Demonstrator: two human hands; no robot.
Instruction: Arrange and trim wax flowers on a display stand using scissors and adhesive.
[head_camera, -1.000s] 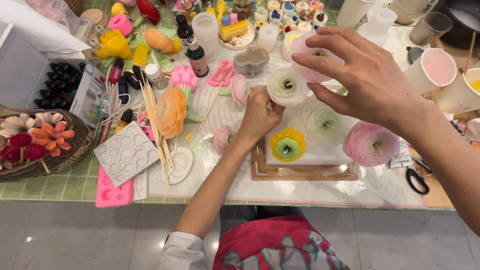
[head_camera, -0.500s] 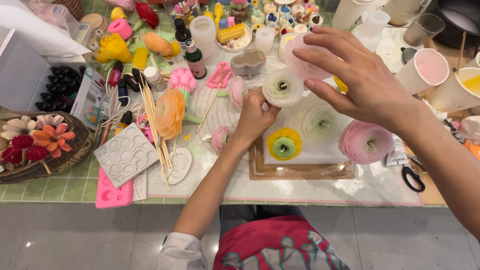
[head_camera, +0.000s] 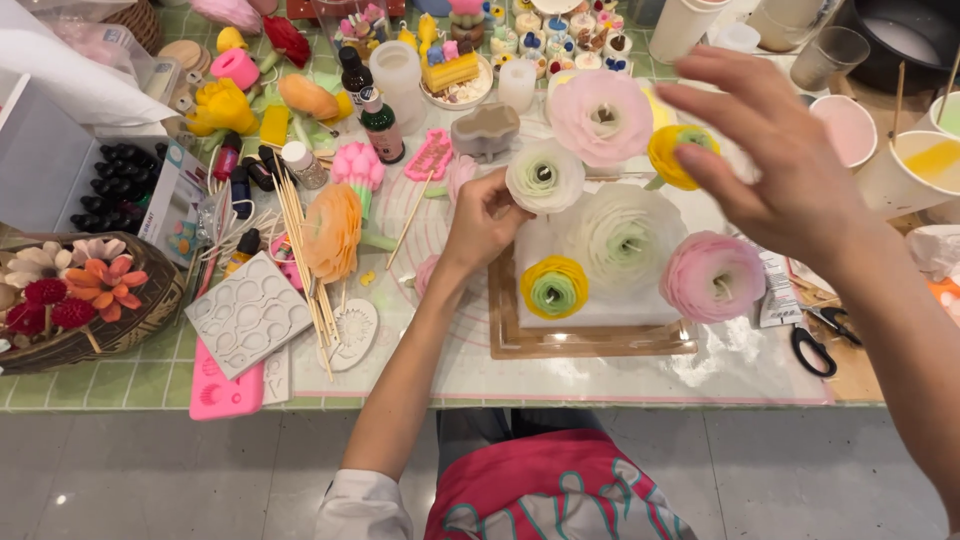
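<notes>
My left hand (head_camera: 483, 222) is closed at the side of a small white flower with a green centre (head_camera: 545, 175), fingers pinched on it or its stick. My right hand (head_camera: 785, 150) hovers blurred, fingers spread and holding nothing, just right of a yellow flower (head_camera: 672, 150) and a pale pink flower (head_camera: 600, 115). Below them a large white flower (head_camera: 625, 235), a yellow-and-green flower (head_camera: 553, 286) and a pink flower (head_camera: 712, 276) stand on a white block (head_camera: 590, 308) in a shallow wooden tray (head_camera: 590, 342).
Wooden skewers (head_camera: 300, 262), an orange flower (head_camera: 332, 230), a grey mould (head_camera: 250, 315) and a pink mould (head_camera: 225, 392) lie left. A basket of flowers (head_camera: 85, 335) sits far left. Bottles (head_camera: 380, 125) stand behind; cups (head_camera: 920, 165) and scissors (head_camera: 815, 347) are right.
My right hand has drawn back to the right off the pale pink flower, uncovering it and the yellow flower. My left hand stays at the small white flower.
</notes>
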